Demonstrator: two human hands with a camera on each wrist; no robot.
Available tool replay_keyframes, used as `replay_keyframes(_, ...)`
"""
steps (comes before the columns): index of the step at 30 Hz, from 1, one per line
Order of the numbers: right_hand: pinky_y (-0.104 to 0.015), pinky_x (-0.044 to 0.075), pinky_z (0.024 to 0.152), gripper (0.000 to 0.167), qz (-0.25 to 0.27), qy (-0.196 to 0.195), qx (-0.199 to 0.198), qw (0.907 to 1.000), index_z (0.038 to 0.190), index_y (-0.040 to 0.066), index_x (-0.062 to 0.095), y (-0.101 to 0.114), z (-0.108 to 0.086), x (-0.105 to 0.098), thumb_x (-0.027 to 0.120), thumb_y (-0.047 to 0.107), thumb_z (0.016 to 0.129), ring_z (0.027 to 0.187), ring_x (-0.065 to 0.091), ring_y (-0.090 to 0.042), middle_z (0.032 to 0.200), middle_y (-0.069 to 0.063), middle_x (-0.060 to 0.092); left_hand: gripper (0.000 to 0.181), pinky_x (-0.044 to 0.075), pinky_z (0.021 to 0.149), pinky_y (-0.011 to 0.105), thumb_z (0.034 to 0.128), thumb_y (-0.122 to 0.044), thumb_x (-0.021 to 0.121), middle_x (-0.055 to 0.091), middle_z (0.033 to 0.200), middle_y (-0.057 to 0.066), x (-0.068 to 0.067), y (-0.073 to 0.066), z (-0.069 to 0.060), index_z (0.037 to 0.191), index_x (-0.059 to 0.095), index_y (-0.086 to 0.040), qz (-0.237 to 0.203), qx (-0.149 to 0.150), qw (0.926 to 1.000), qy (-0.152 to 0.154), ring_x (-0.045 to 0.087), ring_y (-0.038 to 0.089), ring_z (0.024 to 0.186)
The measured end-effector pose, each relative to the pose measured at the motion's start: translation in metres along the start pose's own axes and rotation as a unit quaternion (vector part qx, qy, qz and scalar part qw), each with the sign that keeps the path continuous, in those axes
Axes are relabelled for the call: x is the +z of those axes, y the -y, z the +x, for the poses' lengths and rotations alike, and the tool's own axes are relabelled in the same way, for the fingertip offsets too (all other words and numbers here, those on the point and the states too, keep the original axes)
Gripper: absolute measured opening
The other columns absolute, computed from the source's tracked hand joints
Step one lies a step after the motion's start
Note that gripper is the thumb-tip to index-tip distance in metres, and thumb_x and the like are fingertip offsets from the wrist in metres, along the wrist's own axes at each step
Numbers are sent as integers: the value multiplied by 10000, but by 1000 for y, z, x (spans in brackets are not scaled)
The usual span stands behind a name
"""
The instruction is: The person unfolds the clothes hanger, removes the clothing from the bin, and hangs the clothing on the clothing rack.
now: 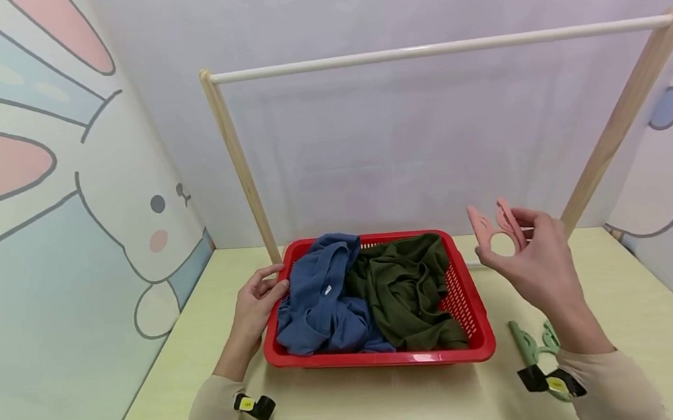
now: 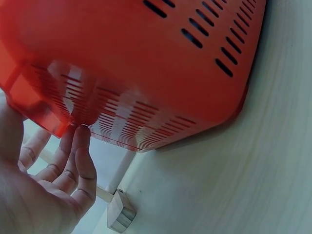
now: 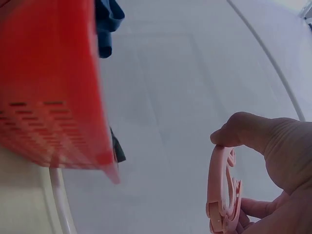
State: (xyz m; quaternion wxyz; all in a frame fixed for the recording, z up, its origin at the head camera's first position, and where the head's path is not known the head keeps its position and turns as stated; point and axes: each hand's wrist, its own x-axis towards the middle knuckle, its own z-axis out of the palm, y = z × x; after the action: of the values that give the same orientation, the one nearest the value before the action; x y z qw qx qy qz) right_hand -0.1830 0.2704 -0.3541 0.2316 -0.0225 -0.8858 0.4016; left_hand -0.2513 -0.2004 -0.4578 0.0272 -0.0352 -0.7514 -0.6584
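Note:
A red plastic basket stands on the table with a crumpled blue garment on its left side and a dark green one on its right. My left hand grips the basket's left rim, the fingers tucked beneath its edge in the left wrist view. Raised to the right of the basket, my right hand holds a pink clothes clip between thumb and fingers. The clip's two prongs point up in the head view, apart from the basket and garments.
Behind the basket rises a drying rack with a white crossbar on wooden posts. A green clip lies on the table, partly hidden by my right wrist. Walls with rabbit drawings close in both sides.

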Motion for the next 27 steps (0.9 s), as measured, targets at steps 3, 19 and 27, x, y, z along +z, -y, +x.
replay_keyframes(3,-85,449,695,832,132,-128,-77,9998,1552,-82,557,10,4,8,930,272,897,1094,610,-350,1273,-252,669,432,615,921,219,1100,-228,739,753,1202,98,0,0,0,1517,657,-147,-45,1,10000,-10,730,145,1057)
replay_keyframes(19,-323,474,835,821,89,-350,-7,9993,1567,-36,529,31,1,28,886,326,922,1208,575,-388,1452,-251,533,429,606,936,213,1108,-240,726,744,1245,127,0,-1,1,1523,651,-164,19,27,10000,4,718,147,1082)
replay_keyframes(27,-310,475,820,787,109,-408,-153,9990,1526,-38,572,29,-2,33,914,286,896,1161,605,-388,1396,-246,587,443,609,932,217,1101,-248,738,749,1242,135,0,-1,0,1522,651,-146,73,62,9999,55,733,139,1062)
